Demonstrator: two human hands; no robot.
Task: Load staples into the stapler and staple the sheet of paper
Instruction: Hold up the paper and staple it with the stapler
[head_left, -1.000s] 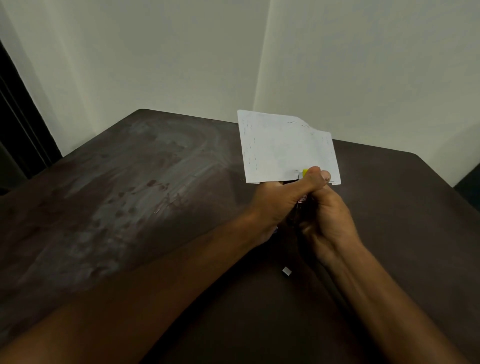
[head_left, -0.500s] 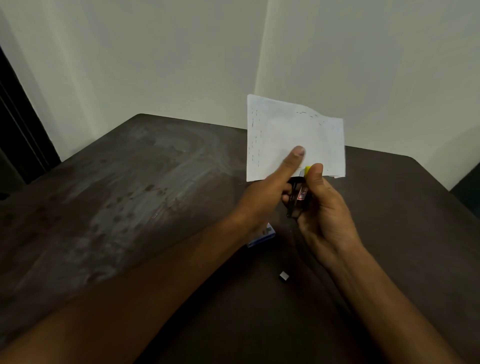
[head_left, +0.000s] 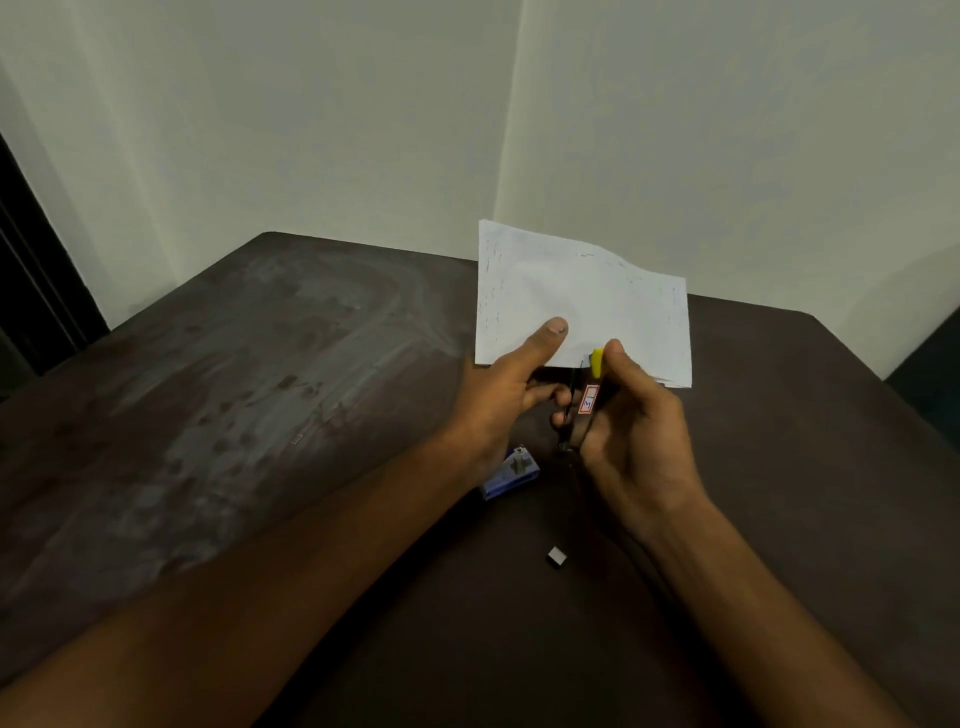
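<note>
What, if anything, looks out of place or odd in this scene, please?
A small grey block, likely staples, lies alone on the table, apart from the blue staple box. The paper held up is wavy along its top edge.

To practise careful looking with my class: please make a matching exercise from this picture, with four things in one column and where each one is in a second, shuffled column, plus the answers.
Things
1 sheet of paper
2 stapler
3 blue box
4 small grey piece

Places
A on the table, between the two forearms
B gripped in the right hand
C held up by the left hand, off the table
D on the table, beside the left wrist

Pairs: 1-C, 2-B, 3-D, 4-A
</note>
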